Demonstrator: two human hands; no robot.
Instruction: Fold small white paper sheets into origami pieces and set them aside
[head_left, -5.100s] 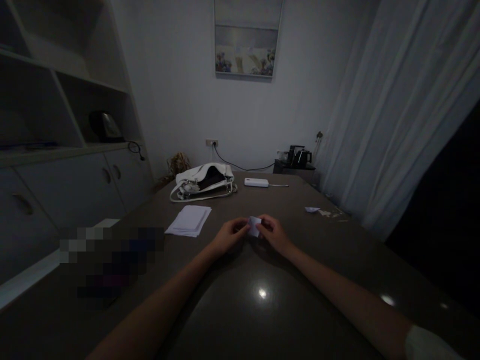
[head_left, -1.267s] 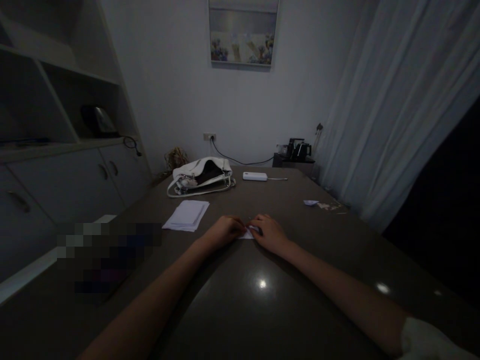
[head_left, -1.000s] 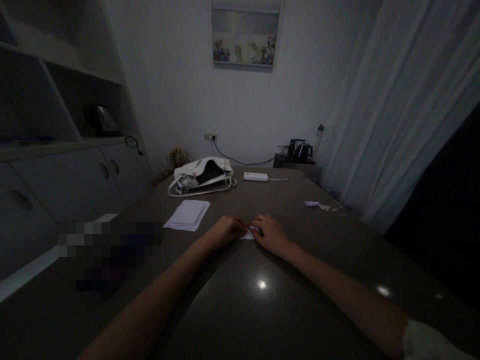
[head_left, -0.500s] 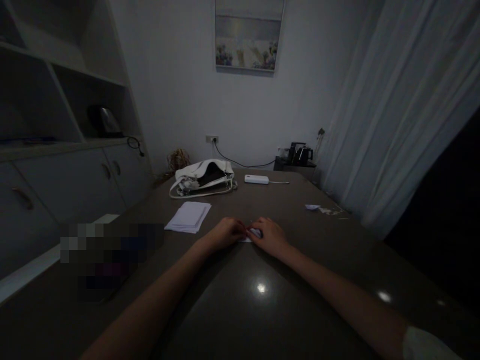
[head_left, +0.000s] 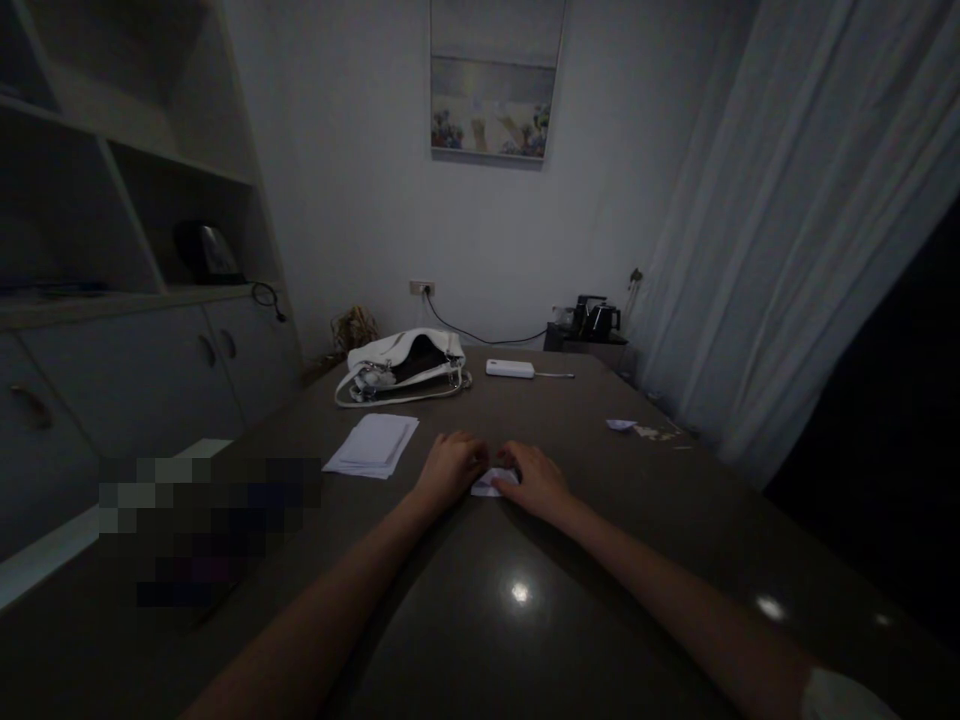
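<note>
A small folded piece of white paper point(head_left: 489, 484) lies on the dark table point(head_left: 525, 620) between my two hands. My left hand point(head_left: 448, 468) rests at its left edge with the fingers curled down onto it. On the other side my right hand point(head_left: 534, 480) presses on the paper with bent fingers. Both hands lie low on the tabletop and cover part of the paper. The room is dim.
A stack of white sheets point(head_left: 373, 443) lies left of my hands. Farther back are a white handbag point(head_left: 405, 365) and a white power bank point(head_left: 510, 369) with a cable. A small folded paper piece point(head_left: 621, 425) and scraps lie at the right. Cabinets point(head_left: 112, 380) stand left, curtains point(head_left: 787, 230) right.
Five seconds ago both hands held the paper lifted off the table; it now lies flat under my fingers. Over the last second the hands stay pressed on it with small shifts.
</note>
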